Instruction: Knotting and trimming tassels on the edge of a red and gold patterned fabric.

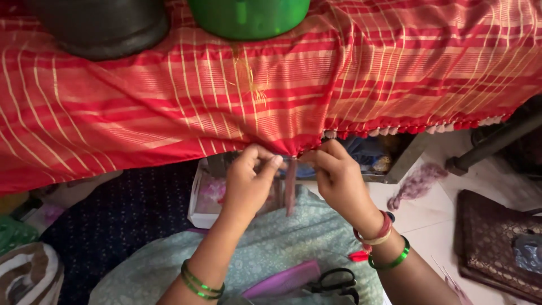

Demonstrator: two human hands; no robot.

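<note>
Where the red gold-striped cloth [169, 107] drapes over the table edge, pinned above by a black pot [101, 25] and green pot [248, 17]. Below, left hand [247, 183] and right hand [337, 175], fingertips pressed together, pinching a dangling reddish tassel thread [290, 189] at the hem. Scissors [333, 282] on lap.

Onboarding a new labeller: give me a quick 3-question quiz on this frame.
1. True or false: both hands pinch threads at the edge of the red striped cloth.
2. What lies on the lap, nearest the camera? A) black-handled scissors B) a hammer C) a spoon
3. What colour is the container at the top edge, beside the dark one?

Key:
1. True: left hand and right hand meet at the hem, where a bundle of threads hangs.
2. A, the scissors.
3. Green; the dark one sits to its left.
</note>
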